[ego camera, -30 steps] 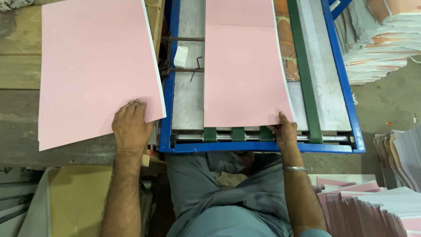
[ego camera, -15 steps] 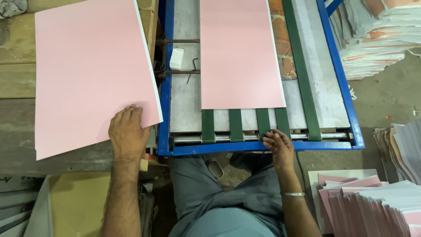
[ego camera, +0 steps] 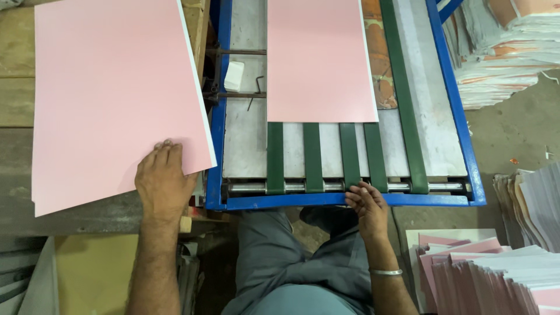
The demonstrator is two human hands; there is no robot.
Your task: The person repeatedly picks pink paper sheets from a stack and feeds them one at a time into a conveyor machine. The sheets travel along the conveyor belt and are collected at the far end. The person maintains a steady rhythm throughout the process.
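Note:
My left hand (ego camera: 163,181) lies flat on the near right corner of a stack of pink sheets (ego camera: 111,93) on a wooden table at the left. A single pink sheet (ego camera: 318,58) rides on several green belts (ego camera: 312,157) of a blue-framed conveyor (ego camera: 350,200), well beyond my hands. My right hand (ego camera: 366,207) rests with curled fingers at the near edge of the conveyor frame, beside the steel roller (ego camera: 297,187), and holds nothing.
A white block (ego camera: 234,76) and a small hex key (ego camera: 255,93) lie on the conveyor's metal bed. Stacks of printed sheets stand at the top right (ego camera: 501,52) and the lower right (ego camera: 496,274). A yellow board (ego camera: 93,274) sits below the table.
The single pink sheet has travelled away from me along the belts, baring the green belts. My right hand has let go of it and dropped to the frame's near edge. My left hand stays on the stack.

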